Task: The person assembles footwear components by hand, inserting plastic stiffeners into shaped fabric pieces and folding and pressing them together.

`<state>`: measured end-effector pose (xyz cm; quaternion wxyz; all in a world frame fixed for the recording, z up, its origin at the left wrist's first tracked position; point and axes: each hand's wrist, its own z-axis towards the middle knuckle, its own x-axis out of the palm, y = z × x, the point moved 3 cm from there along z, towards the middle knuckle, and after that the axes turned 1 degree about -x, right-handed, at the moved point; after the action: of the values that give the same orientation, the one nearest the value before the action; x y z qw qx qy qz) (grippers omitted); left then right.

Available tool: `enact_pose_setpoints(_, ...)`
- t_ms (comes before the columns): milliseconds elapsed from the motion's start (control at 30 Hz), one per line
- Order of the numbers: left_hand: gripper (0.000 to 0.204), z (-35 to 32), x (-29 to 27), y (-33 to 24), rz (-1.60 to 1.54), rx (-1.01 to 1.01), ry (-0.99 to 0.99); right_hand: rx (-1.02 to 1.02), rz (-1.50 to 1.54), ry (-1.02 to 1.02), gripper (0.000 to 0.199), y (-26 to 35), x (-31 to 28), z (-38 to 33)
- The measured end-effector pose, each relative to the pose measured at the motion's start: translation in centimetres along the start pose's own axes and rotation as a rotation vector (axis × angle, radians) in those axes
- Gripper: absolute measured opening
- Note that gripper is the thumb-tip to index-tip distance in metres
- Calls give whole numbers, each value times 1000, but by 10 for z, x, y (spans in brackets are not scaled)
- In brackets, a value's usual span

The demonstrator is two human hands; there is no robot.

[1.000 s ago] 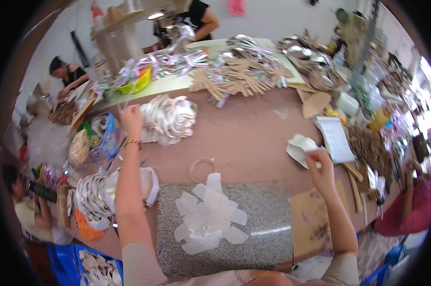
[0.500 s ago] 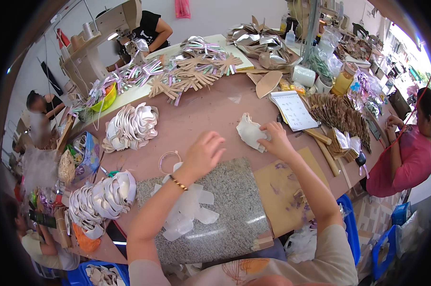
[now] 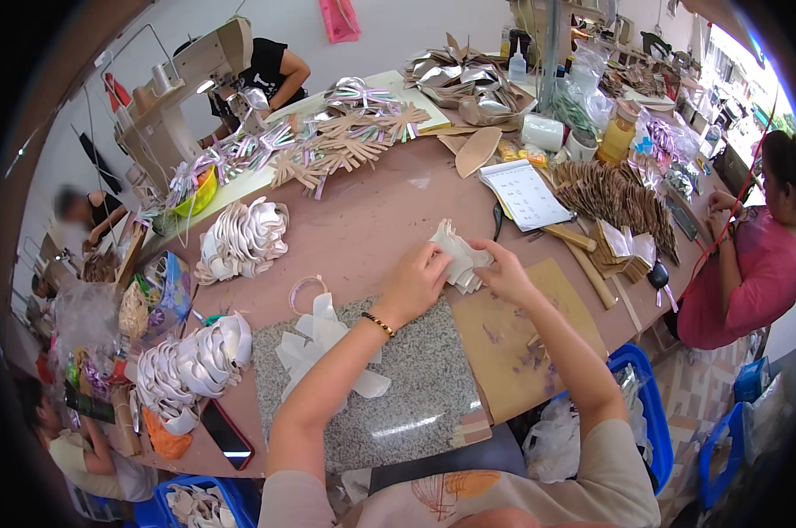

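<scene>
The left blue bin [image 3: 236, 503] holds white pieces [image 3: 197, 509]; the right blue bin [image 3: 658, 440], plastic bags [image 3: 552, 449]. My left hand [image 3: 418, 280] and right hand [image 3: 505, 274], both flexed, grip one white stack [image 3: 458, 257].

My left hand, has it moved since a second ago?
Yes: your left hand went rightward, from left of the speckled slab to near its far right-hand corner.

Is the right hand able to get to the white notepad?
Probably yes: the notepad lies just beyond the right hand, with mostly bare tabletop between. But its fingers seem to hold the cream pieces, so it may have to let go first.
</scene>
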<state>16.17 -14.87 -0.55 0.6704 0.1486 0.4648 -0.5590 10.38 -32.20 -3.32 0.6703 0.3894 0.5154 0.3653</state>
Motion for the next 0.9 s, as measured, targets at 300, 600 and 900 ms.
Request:
enact_pose_setpoints(300,15,10,3,-12,27,112,-66,-113,142,-27,49,10,16,-8)
enact_pose_setpoints(600,17,2,0,-5,-101,-45,-192,-198,167,-95,46,13,29,-7)
enact_pose_setpoints(900,16,-13,-12,-15,-50,79,-147,-156,229,-164,35,13,31,-1)
